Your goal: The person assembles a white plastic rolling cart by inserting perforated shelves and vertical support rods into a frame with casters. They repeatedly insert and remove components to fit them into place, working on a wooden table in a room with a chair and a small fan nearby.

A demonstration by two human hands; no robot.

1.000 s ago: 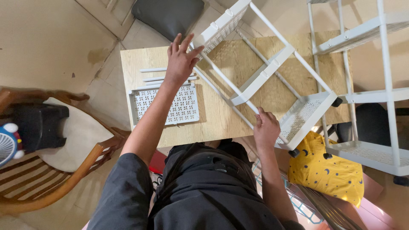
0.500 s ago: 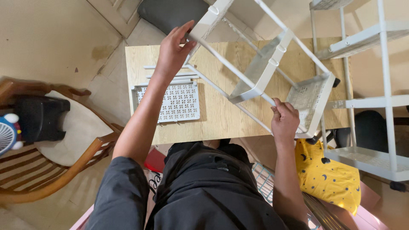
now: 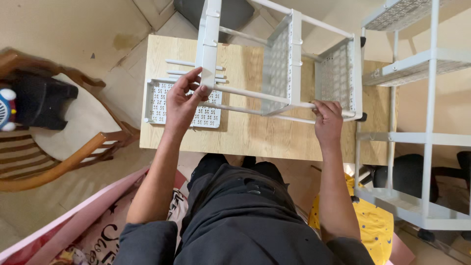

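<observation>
A white rack frame [image 3: 289, 64] with perforated shelves lies on its side on the wooden table [image 3: 255, 137], and both hands hold it. The left hand [image 3: 182, 100] grips the frame's left shelf edge, the fingers curled around the white bar and the thumb pressed against its near side, so the fingers are clamped on the frame. The right hand [image 3: 327, 122] sits at the right end of the frame's near rail, its fingers bent over the thin white tube and closed on it beside the right-hand perforated shelf. The frame spans most of the table's width, its near rails hanging above the tabletop between the two hands and its far end reaching past the table's far edge. Beneath the left hand, flat on the table, lies a loose perforated white shelf panel [image 3: 162, 103], and just beyond it on the table lie a few thin white rods [image 3: 179, 68], partly hidden by the frame. To the right of the table stands a second, upright white shelf unit [image 3: 427, 142], close against the table's right edge. To the left of the table is a wooden chair [image 3: 64, 152] with a pale seat cushion, and on it rests a black object [image 3: 41, 103] with a blue-and-white toy at its left edge. Near the table's front right corner, by the person's right forearm, lies a yellow cloth item [image 3: 373, 225] with small spots.
</observation>
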